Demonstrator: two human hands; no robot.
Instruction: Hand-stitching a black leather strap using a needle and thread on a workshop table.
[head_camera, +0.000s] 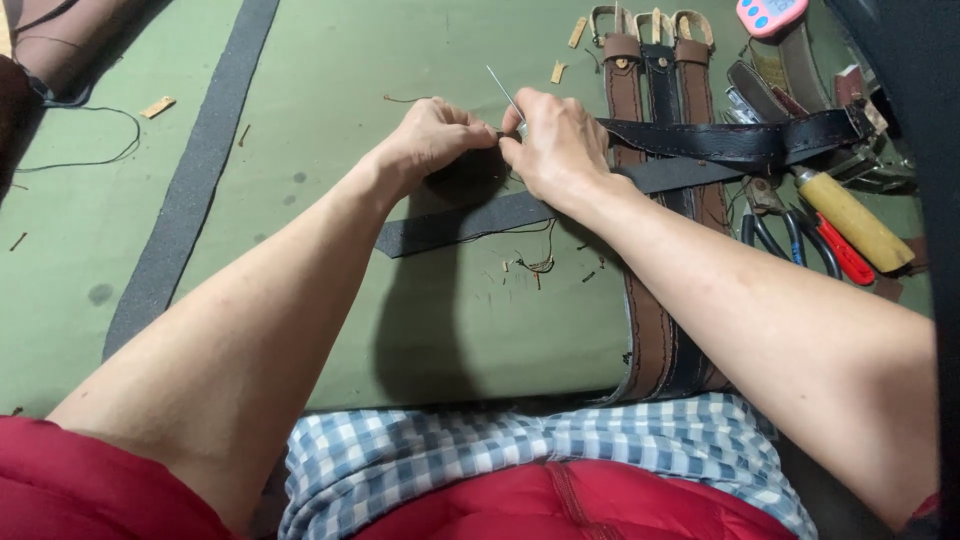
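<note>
Right over the green mat (330, 60), both hands are meeting at the end of a black leather strap (740, 138). The left hand (432, 140) is curling tightly, its fingertips pinching together at the spot where the strap's end lies — what exactly sits between them I cannot tell, since the fingers are covering it. The right hand (560, 145) is closing on the strap's end too, thumb and forefinger pressing against those of the left, and a thin metal needle (502, 90) is sticking up and away from between the two hands (which hand is actually gripping it is hidden).

The black leather strap is running from the hands toward the right, lying across three belts (658, 100) — two brown with a black one between — that are stretching from the mat's far side down to its near edge. A grey strip (460, 222) is lying slantwise under the right wrist, with loose thread ends (535, 262) beside it.

Off to the right, a tool with a yellow wooden handle (852, 220) is resting near red-handled pliers (840, 250) and a pair of dark-handled scissors (775, 232). A pink timer (768, 14) is sitting at the mat's far edge. Small tan leather scraps (158, 106) are lying scattered on the mat.
</note>
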